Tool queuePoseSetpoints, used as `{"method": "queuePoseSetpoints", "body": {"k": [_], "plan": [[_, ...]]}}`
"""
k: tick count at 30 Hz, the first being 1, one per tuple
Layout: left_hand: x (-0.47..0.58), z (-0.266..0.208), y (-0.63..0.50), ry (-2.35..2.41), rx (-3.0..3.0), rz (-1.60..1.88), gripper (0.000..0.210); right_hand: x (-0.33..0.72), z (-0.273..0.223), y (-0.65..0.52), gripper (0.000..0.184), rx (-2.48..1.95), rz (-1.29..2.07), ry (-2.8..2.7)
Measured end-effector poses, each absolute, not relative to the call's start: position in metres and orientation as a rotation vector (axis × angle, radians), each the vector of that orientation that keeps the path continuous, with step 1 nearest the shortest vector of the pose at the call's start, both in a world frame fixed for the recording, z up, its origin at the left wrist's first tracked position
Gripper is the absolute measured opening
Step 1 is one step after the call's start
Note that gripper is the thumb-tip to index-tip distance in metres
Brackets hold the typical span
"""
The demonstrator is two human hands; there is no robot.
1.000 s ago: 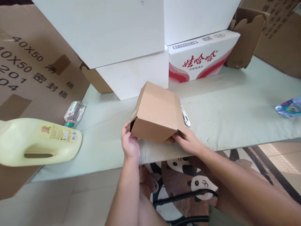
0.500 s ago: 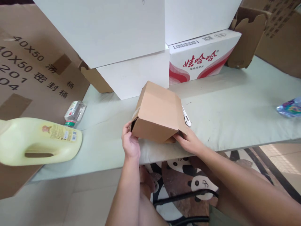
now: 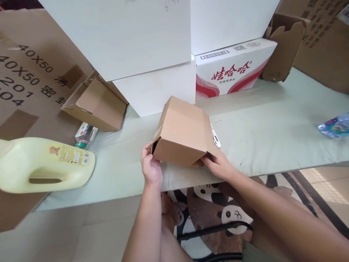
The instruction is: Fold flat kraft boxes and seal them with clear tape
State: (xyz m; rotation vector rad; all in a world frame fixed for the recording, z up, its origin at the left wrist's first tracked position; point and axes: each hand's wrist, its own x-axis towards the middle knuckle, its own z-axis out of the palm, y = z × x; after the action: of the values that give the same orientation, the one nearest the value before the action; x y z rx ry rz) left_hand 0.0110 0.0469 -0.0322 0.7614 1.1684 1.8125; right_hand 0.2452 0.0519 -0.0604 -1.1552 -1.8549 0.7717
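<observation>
A small brown cardboard box (image 3: 185, 127) is tilted on the pale green cloth of the table (image 3: 261, 131), near its front edge. My left hand (image 3: 151, 165) grips the box's near left corner, its thumb by the open gap in the flaps. At the near right corner my right hand (image 3: 216, 162) holds the box, with the fingers partly hidden beneath a flap. A white slim object (image 3: 215, 136), perhaps a cutter, shows from behind the box's right side.
On the left lie a yellow jug (image 3: 68, 171), a clear bottle (image 3: 85, 135) and an open-topped carton (image 3: 100, 103). White boxes (image 3: 155, 91) and a red-printed water carton (image 3: 231, 74) stand at the back. A purple-blue packet (image 3: 335, 126) is at the right.
The brown carton at the left has come forward from beside the white box and now partly covers the clear bottle. My hands and the box they hold have hardly moved.
</observation>
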Motion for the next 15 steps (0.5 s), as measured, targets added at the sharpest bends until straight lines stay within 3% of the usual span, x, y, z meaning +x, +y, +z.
{"method": "queuePoseSetpoints", "body": {"k": [4, 9, 15], "plan": [[0.011, -0.034, 0.047, 1.191, 0.794, 1.868, 0.021, 0.245, -0.059, 0.051, 0.032, -1.135, 0.800, -1.800], [0.010, -0.030, 0.048, 1.161, 0.777, 1.855, 0.034, 0.246, -0.059, 0.053, 0.035, -1.118, 0.969, -1.635], [0.011, -0.026, 0.046, 1.158, 0.829, 1.765, 0.043, 0.250, -0.070, 0.064, 0.038, -1.018, 1.358, -1.065]]}}
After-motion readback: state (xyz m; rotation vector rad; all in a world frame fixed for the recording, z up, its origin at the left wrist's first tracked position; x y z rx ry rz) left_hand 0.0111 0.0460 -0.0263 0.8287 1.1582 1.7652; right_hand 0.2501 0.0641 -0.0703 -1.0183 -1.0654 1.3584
